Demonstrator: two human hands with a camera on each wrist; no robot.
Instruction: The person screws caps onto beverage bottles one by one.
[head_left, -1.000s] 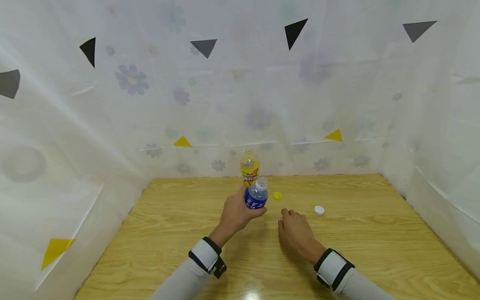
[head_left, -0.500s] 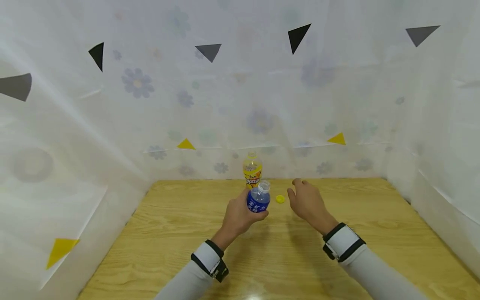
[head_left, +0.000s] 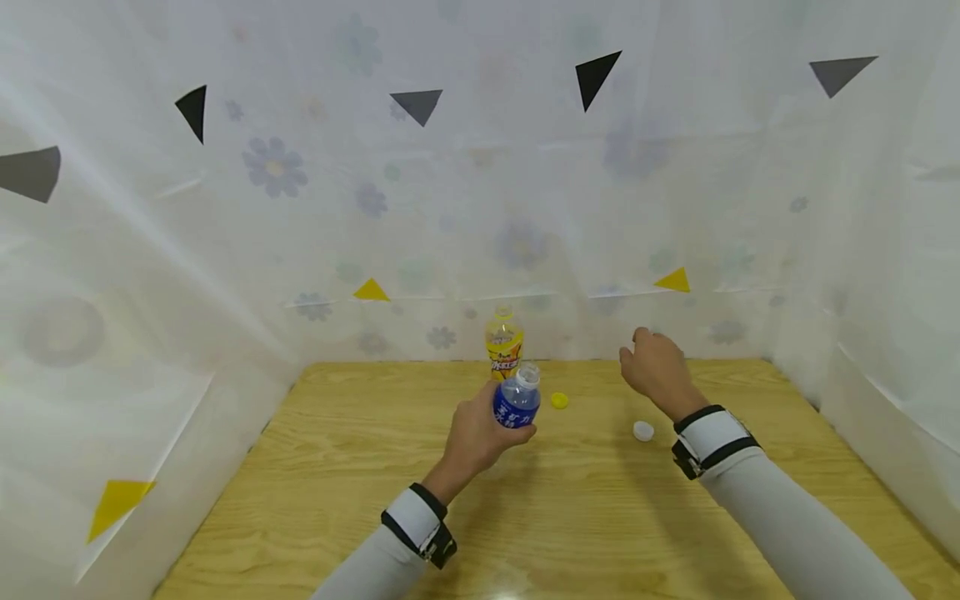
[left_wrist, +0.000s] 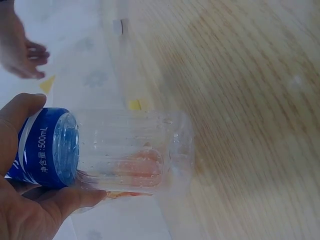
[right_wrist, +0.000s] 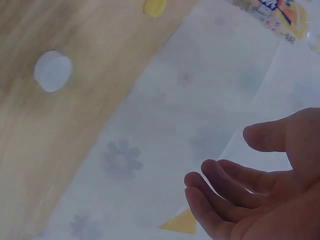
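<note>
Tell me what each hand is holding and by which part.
The left hand grips the clear bottle around its blue-labelled body, cap off. The right hand holds nothing, raised above the table.

Head cam high, wide; wrist cams close, sharing white cap (head_left: 642,430).

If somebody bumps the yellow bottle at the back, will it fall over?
Probably, yes. The tall yellow-labelled plastic bottle stands upright on a narrow base on the wooden table, so a knock high up would likely tip it. It has no cap on, so any drink inside might spill. Its round body would probably roll afterwards.
</note>
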